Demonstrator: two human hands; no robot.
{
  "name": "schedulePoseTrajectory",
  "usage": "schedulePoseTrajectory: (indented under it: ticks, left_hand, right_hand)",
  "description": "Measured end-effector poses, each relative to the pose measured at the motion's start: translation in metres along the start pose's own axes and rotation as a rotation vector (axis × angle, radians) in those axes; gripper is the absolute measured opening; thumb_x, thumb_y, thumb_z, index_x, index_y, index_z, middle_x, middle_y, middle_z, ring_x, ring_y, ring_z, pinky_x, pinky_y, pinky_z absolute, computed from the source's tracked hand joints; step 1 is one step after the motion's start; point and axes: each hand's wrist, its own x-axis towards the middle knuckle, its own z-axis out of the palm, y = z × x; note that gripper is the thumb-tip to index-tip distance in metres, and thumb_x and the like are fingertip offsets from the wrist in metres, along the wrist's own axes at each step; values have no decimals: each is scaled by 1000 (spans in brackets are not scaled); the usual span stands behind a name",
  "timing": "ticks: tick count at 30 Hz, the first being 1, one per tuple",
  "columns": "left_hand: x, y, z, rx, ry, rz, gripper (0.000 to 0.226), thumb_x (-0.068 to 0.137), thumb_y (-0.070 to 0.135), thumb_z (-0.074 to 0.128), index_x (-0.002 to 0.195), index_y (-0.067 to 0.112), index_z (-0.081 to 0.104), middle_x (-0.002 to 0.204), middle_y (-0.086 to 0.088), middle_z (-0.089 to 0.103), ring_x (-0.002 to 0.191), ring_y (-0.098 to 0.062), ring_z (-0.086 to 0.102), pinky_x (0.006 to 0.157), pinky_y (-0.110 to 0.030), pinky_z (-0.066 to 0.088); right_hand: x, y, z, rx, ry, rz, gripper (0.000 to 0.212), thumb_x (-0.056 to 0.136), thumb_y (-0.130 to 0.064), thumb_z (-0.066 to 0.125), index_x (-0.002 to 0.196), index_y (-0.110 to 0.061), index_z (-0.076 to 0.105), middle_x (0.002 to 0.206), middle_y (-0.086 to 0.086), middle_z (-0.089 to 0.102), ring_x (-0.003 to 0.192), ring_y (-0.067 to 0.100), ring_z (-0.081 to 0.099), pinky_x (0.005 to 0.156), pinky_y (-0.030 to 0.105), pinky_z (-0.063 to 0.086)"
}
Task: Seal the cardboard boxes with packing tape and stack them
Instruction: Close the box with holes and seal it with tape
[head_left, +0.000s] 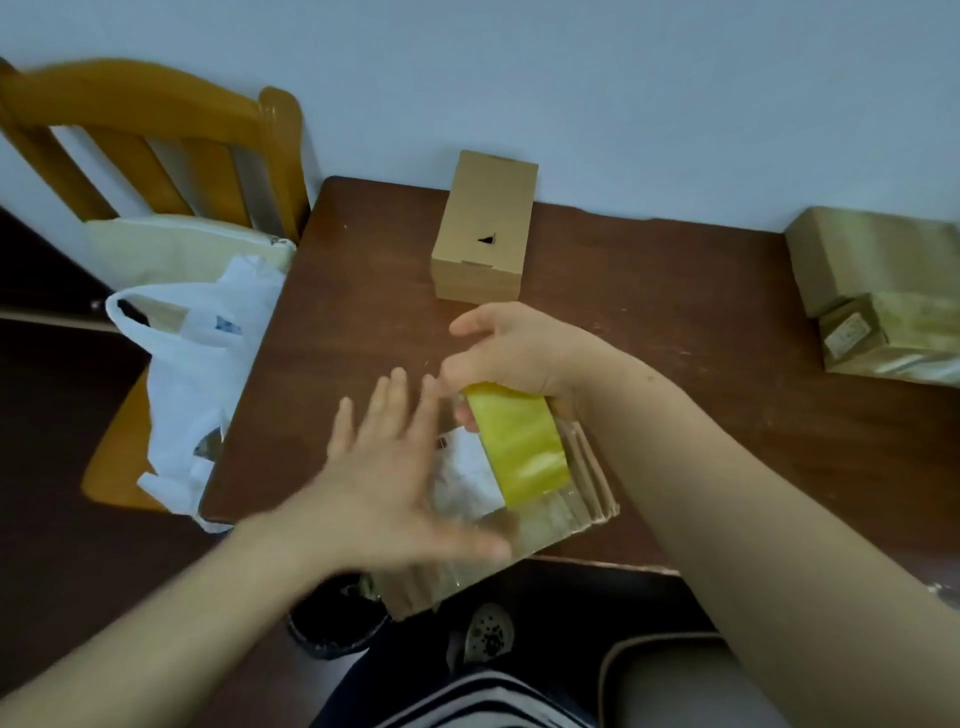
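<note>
I recorded a flat cardboard box (584, 470) at the near edge of the brown wooden table (675, 338), overhanging the edge slightly. Its right end showed raw corrugated layers, a white paper label lay on its upper face, and a glossy film of clear tape covered its near part. The right hand (519, 348) gripped a roll of yellow tape (517, 447), fingers curled round its upper end, and the roll's smooth, shiny band lay across the box top. The left hand (384, 467) was open and held nothing, fingers straight and spread over the box's left part; motion blur prevented me from confirming contact. A second plain box (485, 228), matte and oblong with a small black triangular mark, lay at the far side against the pale wall, well apart from the first. Two further boxes (878, 291), wrapped in wrinkled glossy tape, sat together at the table's right edge. To the left stood a varnished wooden chair (156, 114) with a slatted back, carrying a cream fabric bag (182, 249) and a crumpled white plastic bag (197, 353) that touched the table's left side.
</note>
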Motion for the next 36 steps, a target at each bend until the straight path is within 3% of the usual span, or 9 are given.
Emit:
schedulePoseTrajectory:
  ticks: [2, 7, 13, 15, 17, 21, 25, 30, 36]
  left_hand:
    - [-7, 20, 29, 145, 36, 79, 157, 31, 102, 41, 139, 20, -39, 138, -10, -54, 124, -23, -54, 105, -55, -28]
    - [26, 18, 30, 299, 219, 65, 136, 62, 72, 59, 144, 7, -29, 151, -15, -34, 133, -29, -42, 110, -57, -21]
    - [58, 7, -6, 73, 213, 116, 152, 44, 90, 58, 145, 16, -27, 158, 0, -17, 144, -14, -21, 115, -49, -17]
    - [63, 9, -8, 81, 228, 96, 155, 40, 92, 56, 143, 15, -30, 157, -2, -17, 144, -16, -18, 116, -50, -14]
    - [66, 10, -5, 147, 242, 106, 153, 43, 91, 55, 139, 17, -38, 153, -4, -29, 142, -21, -27, 115, -51, -13]
    - [68, 12, 5, 287, 239, 89, 144, 53, 87, 52, 132, 18, -47, 144, -11, -46, 136, -25, -38, 114, -51, -16]
    - [71, 14, 4, 282, 218, 13, 147, 48, 85, 49, 140, 4, -34, 153, -10, -32, 140, -23, -32, 113, -49, -18]
    - [71, 16, 4, 292, 216, -14, 148, 50, 84, 52, 142, 4, -31, 155, -10, -30, 141, -23, -29, 115, -50, -15]
    - [70, 17, 3, 262, 196, -15, 148, 49, 81, 57, 143, 8, -30, 155, -7, -30, 141, -22, -30, 115, -48, -16]
  right_hand:
    - [4, 1, -1, 6, 36, -14, 90, 46, -23, 76, 131, -11, 48, 96, 13, 69, 79, 26, 70, 81, 45, 58]
    - [14, -1, -12, 78, 127, -90, 93, 46, -18, 79, 132, -11, 46, 111, 16, 66, 88, 29, 70, 85, 50, 57]
    - [20, -3, -25, 224, 341, -174, 114, 51, -43, 89, 144, -18, 28, 132, 2, 55, 117, 22, 58, 95, 43, 50]
    - [10, 13, -17, 193, 466, -209, 76, 63, -50, 84, 122, -26, 41, 117, -9, 60, 104, 8, 61, 83, 31, 53]
    - [2, 30, -10, 218, 484, -222, 51, 72, -53, 76, 104, -18, 56, 102, 0, 69, 91, 8, 66, 78, 32, 56]
    - [-18, 42, -1, 265, 348, -283, 56, 89, -44, 63, 84, 12, 60, 79, 32, 65, 67, 20, 60, 69, 35, 54]
    - [-59, 41, -9, 409, 325, -331, 40, 87, -43, 65, 69, -7, 64, 51, 15, 60, 41, 19, 55, 45, 22, 46]
    - [-119, 75, 0, 448, 214, -257, 29, 82, -36, 64, 60, -17, 63, 47, 16, 58, 38, 21, 50, 43, 23, 41]
    - [-120, 134, 32, 503, 313, -28, 52, 72, -61, 60, 66, -9, 58, 48, 15, 59, 37, 20, 52, 41, 22, 41]
